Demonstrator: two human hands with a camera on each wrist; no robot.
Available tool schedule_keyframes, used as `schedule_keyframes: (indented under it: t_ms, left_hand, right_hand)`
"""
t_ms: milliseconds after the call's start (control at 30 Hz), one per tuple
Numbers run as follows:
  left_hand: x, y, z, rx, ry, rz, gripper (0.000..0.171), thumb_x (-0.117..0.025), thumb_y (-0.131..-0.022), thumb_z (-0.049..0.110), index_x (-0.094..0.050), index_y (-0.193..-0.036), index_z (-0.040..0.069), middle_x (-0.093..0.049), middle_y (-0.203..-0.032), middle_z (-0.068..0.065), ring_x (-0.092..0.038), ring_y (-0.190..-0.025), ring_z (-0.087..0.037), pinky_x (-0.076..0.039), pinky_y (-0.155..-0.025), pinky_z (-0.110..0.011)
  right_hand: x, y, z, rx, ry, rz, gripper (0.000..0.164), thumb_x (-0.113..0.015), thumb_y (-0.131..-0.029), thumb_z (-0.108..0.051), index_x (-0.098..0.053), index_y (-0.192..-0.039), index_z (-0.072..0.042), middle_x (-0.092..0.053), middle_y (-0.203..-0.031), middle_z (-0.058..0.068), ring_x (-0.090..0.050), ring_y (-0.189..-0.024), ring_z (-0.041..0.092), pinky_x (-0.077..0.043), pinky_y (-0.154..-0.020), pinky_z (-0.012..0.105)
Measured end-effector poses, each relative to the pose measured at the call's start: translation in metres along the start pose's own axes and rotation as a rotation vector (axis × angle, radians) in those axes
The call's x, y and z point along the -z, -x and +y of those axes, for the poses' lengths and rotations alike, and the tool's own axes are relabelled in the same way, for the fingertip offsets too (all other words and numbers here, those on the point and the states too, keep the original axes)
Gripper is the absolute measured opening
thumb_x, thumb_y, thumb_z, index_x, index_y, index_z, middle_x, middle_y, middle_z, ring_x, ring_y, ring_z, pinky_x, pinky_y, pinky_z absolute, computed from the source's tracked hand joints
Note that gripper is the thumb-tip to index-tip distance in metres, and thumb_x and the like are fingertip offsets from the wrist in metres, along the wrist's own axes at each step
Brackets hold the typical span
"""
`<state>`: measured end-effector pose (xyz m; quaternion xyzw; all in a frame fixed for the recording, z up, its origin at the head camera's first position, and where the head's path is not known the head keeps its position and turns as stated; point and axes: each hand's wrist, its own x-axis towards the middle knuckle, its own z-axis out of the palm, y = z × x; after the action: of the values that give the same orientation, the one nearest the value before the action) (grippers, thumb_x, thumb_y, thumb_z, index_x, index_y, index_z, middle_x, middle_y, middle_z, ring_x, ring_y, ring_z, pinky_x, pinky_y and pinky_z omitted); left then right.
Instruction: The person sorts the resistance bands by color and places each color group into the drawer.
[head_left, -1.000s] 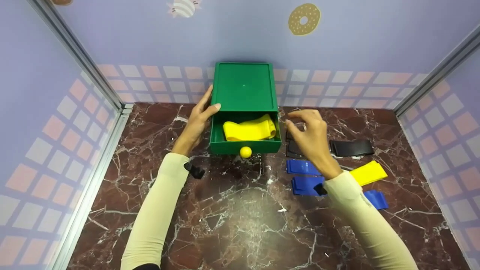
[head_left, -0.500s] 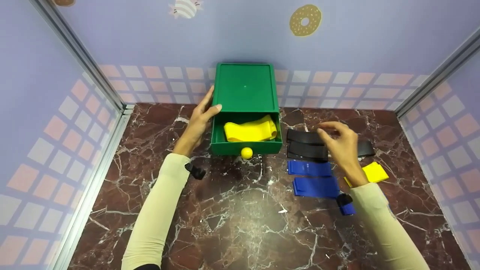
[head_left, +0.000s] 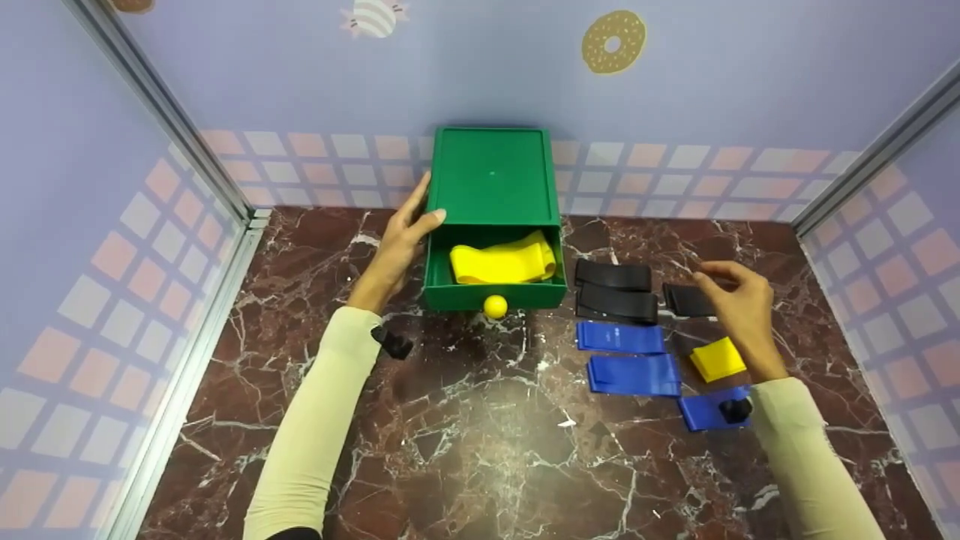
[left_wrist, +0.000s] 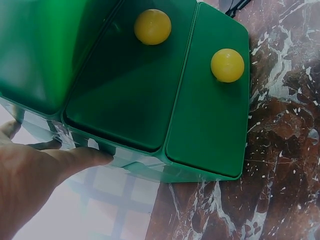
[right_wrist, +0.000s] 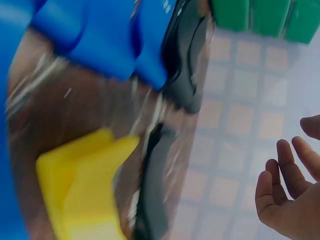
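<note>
While the left hand point(head_left: 396, 246) rests on the cabinet point(head_left: 492, 176), the right hand point(head_left: 741, 309) hovers by a black band point(head_left: 687, 301)

The left hand's grip is unclenched, fingers laid along the cabinet's side and thumb at its front edge. The right hand's grip is released: loosely bent fingers, nothing between them, in the air over the tabletop point(head_left: 480, 450). The top drawer point(head_left: 450, 298) is pulled out, with a yellow band point(head_left: 499, 265) inside. Right of the cabinet lie two more black bands point(head_left: 616, 304), three blue bands point(head_left: 634, 375) and another yellow band point(head_left: 718, 360). To handle a band well, I would press the left hand firmly so the cabinet cannot slide, bring the right fingertips down at a folded end, and pinch every layer together.
</note>
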<state>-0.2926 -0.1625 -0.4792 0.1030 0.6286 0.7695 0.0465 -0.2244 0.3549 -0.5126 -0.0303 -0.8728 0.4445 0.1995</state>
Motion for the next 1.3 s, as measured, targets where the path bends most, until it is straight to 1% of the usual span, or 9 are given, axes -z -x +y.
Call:
schedule_keyframes:
  t_ms: [200,400,533,633,733,900,1100,1200,1300]
  left_hand:
    - [0.001,-0.001,0.000,-0.005,0.015,0.001,0.084,-0.068,-0.107,0.025,-0.023,-0.178,0.027,-0.021,-0.183,-0.006,-0.053,-0.146,-0.034,-0.050,-0.115,-0.057]
    - [0.000,-0.001,0.001,0.006,0.019,-0.001,0.082,-0.067,-0.108,0.025,-0.025,-0.178,0.029,-0.022,-0.183,-0.006,-0.054,-0.145,-0.035,-0.052,-0.113,-0.058]
    - [-0.001,-0.003,0.001,-0.001,0.024,-0.007,0.081,-0.067,-0.108,0.024,-0.026,-0.177,0.029,-0.023,-0.183,-0.005,-0.052,-0.147,-0.034,-0.051,-0.115,-0.054]
    - [-0.001,-0.003,0.001,-0.006,0.026,-0.014,0.080,-0.066,-0.108,0.024,-0.026,-0.177,0.030,-0.023,-0.183,-0.004,-0.051,-0.150,-0.033,-0.050,-0.117,-0.053]
    - [-0.001,-0.003,0.001,-0.009,0.024,-0.019,0.081,-0.066,-0.108,0.024,-0.025,-0.178,0.030,-0.023,-0.183,-0.004,-0.049,-0.151,-0.032,-0.048,-0.118,-0.054]
    - [0.000,-0.004,0.000,-0.011,0.019,-0.021,0.081,-0.066,-0.108,0.025,-0.024,-0.178,0.029,-0.022,-0.183,-0.004,-0.049,-0.151,-0.031,-0.047,-0.119,-0.055]
    - [0.000,-0.003,0.000,-0.012,0.005,-0.008,0.081,-0.067,-0.108,0.025,-0.025,-0.178,0.028,-0.023,-0.183,-0.005,-0.051,-0.149,-0.032,-0.049,-0.118,-0.054]
    - [0.000,-0.002,0.001,-0.015,0.005,-0.007,0.081,-0.067,-0.108,0.025,-0.025,-0.178,0.027,-0.023,-0.183,-0.006,-0.051,-0.148,-0.032,-0.049,-0.118,-0.054]
    - [0.000,0.000,0.000,-0.013,0.011,-0.004,0.081,-0.067,-0.108,0.025,-0.026,-0.177,0.028,-0.023,-0.183,-0.006,-0.052,-0.148,-0.033,-0.050,-0.117,-0.054]
  right_hand:
    - [0.021,-0.008,0.032,-0.095,-0.016,-0.045,0.033,-0.081,-0.102,-0.021,-0.081,-0.123,0.005,-0.076,-0.096,-0.017,-0.068,-0.086,0.000,-0.051,-0.076,0.011]
    - [0.042,-0.009,0.059,-0.165,0.017,-0.066,0.038,-0.079,-0.103,-0.022,-0.077,-0.128,0.008,-0.070,-0.091,-0.024,-0.066,-0.082,0.001,-0.051,-0.072,0.011]
    - [0.058,-0.008,0.078,-0.218,-0.013,-0.088,0.042,-0.077,-0.105,-0.022,-0.073,-0.133,0.010,-0.070,-0.090,-0.025,-0.066,-0.080,-0.002,-0.053,-0.071,0.010]
    - [0.068,-0.005,0.091,-0.235,-0.033,-0.115,0.044,-0.076,-0.106,-0.022,-0.072,-0.134,0.012,-0.070,-0.091,-0.025,-0.068,-0.085,-0.002,-0.054,-0.076,0.010]
    - [0.076,-0.001,0.104,-0.233,-0.013,-0.150,0.046,-0.076,-0.106,-0.022,-0.070,-0.135,0.014,-0.069,-0.092,-0.028,-0.067,-0.086,-0.005,-0.053,-0.078,0.009]
    - [0.084,0.009,0.121,-0.253,0.068,-0.194,0.051,-0.076,-0.106,-0.024,-0.068,-0.136,0.016,-0.062,-0.089,-0.035,-0.062,-0.082,-0.006,-0.053,-0.072,0.010]
    - [0.091,0.016,0.132,-0.300,0.061,-0.244,0.055,-0.075,-0.107,-0.025,-0.064,-0.139,0.018,-0.064,-0.088,-0.028,-0.067,-0.077,0.001,-0.061,-0.067,0.021]
    - [0.096,0.017,0.133,-0.290,0.066,-0.303,0.056,-0.074,-0.107,-0.024,-0.063,-0.138,0.021,-0.069,-0.093,-0.017,-0.069,-0.075,0.003,-0.063,-0.066,0.025]
    - [0.099,0.017,0.133,-0.284,0.096,-0.380,0.056,-0.074,-0.108,-0.023,-0.061,-0.137,0.023,-0.076,-0.099,0.000,-0.070,-0.074,0.004,-0.063,-0.067,0.026]
